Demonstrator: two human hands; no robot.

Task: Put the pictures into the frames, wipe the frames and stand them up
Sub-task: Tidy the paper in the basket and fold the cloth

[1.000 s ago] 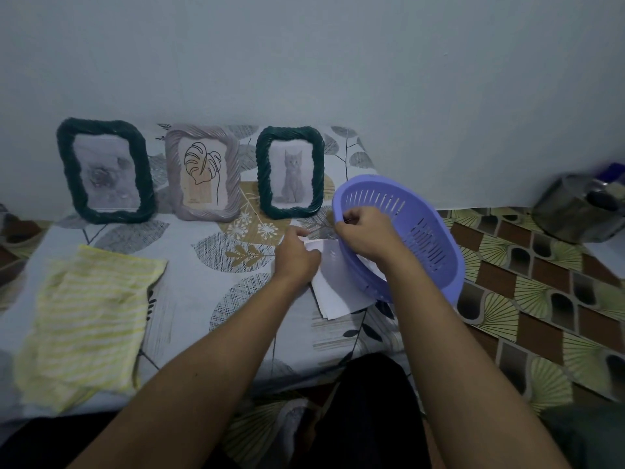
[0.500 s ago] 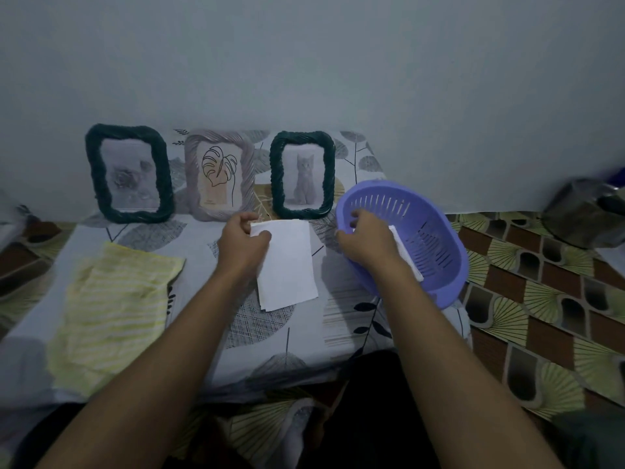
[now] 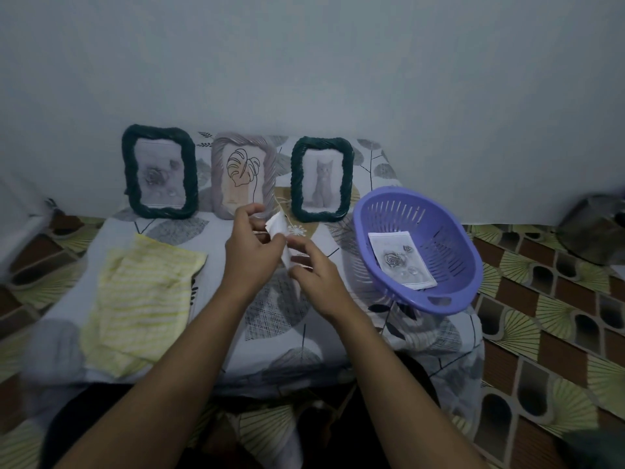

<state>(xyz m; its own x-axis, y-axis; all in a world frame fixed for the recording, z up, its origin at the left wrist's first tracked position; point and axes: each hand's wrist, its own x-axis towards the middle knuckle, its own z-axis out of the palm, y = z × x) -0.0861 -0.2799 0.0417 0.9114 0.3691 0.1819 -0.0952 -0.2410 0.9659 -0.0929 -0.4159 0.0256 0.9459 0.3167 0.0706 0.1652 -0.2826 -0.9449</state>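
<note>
Above the middle of the desk [image 3: 169, 228], the left hand [image 3: 250, 255] pinches a white picture [image 3: 278, 225] edge-on, likely to check its face. The right hand [image 3: 318, 279] meets its lower edge, grip unclear. Three filled frames [image 3: 241, 179] stand along the back edge.

Frames: three, namely left green frame [image 3: 159, 171], grey frame [image 3: 242, 179], right green frame [image 3: 322, 180].
Framed pictures: three, one per frame.
Loose sheets: two, namely rose picture [image 3: 401, 261] and white sheet [image 3: 280, 230].
Baskets: one purple basket [image 3: 446, 245].
Cloths: one yellow striped cloth [image 3: 142, 299].
Hands: two, namely left hand [image 3: 252, 255] and right hand [image 3: 318, 282].
Pots: one metal pot [image 3: 595, 228].
</note>
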